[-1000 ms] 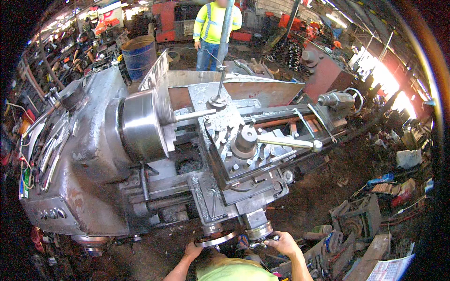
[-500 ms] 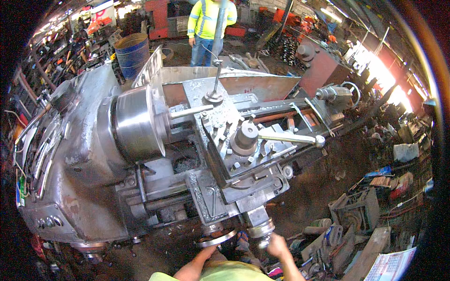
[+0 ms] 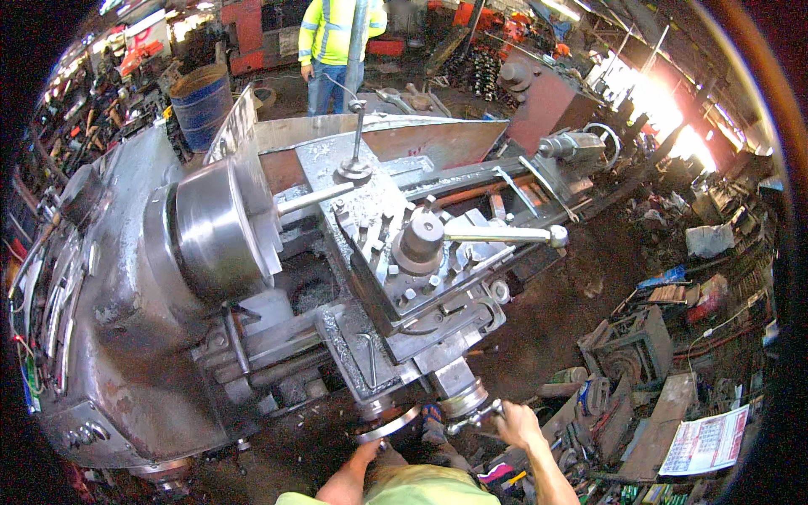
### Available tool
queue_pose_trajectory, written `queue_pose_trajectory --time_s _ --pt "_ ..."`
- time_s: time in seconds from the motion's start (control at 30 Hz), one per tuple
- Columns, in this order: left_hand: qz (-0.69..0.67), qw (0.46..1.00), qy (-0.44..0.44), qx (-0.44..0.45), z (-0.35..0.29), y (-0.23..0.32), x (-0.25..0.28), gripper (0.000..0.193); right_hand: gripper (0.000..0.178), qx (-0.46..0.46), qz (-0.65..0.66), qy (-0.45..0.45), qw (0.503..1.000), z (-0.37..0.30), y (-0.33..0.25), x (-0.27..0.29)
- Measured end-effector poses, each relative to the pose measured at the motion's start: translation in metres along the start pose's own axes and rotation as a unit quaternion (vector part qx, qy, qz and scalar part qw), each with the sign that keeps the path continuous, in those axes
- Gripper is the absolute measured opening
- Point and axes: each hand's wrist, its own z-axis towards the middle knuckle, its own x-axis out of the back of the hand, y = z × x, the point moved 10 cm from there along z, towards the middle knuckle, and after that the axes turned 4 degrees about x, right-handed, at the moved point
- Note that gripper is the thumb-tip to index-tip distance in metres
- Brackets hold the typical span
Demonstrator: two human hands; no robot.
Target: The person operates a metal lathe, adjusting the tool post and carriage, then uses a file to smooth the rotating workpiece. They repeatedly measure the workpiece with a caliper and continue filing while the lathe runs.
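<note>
Big grey lathe (image 3: pixel 126 337), both hands on its near-side controls.

Lathe fills left and centre; shiny round chuck (image 3: pixel 215 231) faces right, a thin bar (image 3: pixel 316 198) sticking out of it toward the tool post (image 3: pixel 418 242), which sits on the carriage (image 3: pixel 396 286) with a long lever (image 3: pixel 505 236) pointing right. Blue barrel (image 3: pixel 202 105) far left, another person in a hi-vis vest (image 3: pixel 332 34) at far centre, scrap on the floor to the right. Left hand (image 3: pixel 370 450) closed on rim of the handwheel (image 3: pixel 389 423), near edge of carriage. Right hand (image 3: pixel 518 423) gripping the small crank handle (image 3: pixel 473 415) just right of that wheel.
</note>
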Motion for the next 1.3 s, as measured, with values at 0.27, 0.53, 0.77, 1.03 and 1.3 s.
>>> queue_pose_trajectory --time_s 0.27,0.53,0.77,1.03,1.3 --pt "-0.102 0.984 0.137 -0.061 -0.075 0.03 0.031 0.012 0.043 -0.027 0.071 -0.143 0.987 0.02 -0.035 -0.075" --pt "-0.193 0.977 -0.089 0.035 -0.05 0.052 -0.131 0.021 0.053 -0.081 0.32 -0.047 0.943 0.019 0.125 -0.028" --pt "0.405 0.866 0.282 -0.079 0.011 0.047 -0.019 0.051 0.057 -0.02 0.145 -0.214 0.966 0.061 0.211 -0.11" --pt "-0.113 0.985 0.127 -0.011 -0.111 0.062 -0.095 0.022 0.02 -0.247 0.049 -0.173 0.952 0.06 0.395 -0.145" --pt "0.254 0.93 0.263 -0.035 -0.013 0.04 -0.012 0.028 0.039 -0.185 0.14 -0.13 0.964 0.034 0.339 -0.17"
